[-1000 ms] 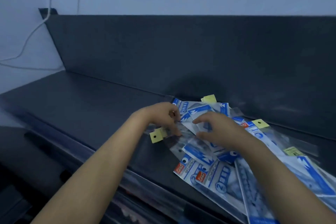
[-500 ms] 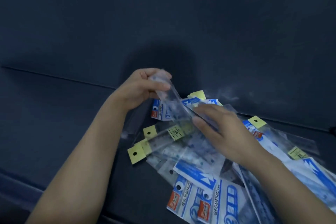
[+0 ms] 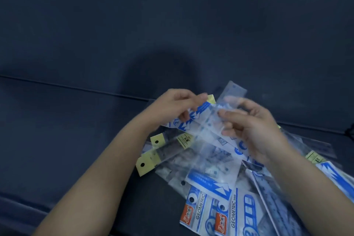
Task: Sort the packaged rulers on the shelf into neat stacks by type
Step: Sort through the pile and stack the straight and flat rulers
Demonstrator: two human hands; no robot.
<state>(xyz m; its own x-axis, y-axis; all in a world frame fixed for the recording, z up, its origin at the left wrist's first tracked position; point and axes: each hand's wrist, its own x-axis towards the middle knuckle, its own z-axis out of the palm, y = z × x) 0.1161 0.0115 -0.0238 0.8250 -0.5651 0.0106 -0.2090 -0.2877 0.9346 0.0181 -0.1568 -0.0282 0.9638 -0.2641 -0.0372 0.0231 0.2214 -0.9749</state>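
Both hands hold one blue-headed packet just above the pile of packaged rulers on the dark shelf. The left hand pinches its blue printed end and the right hand grips its clear part. Two front packets read "GEOMETRIC", while the yellow-tabbed packets below the left hand carry labels too small to read.

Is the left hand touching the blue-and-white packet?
Touching. The head view shows the left hand pinching the blue-and-white packet at its upper end.
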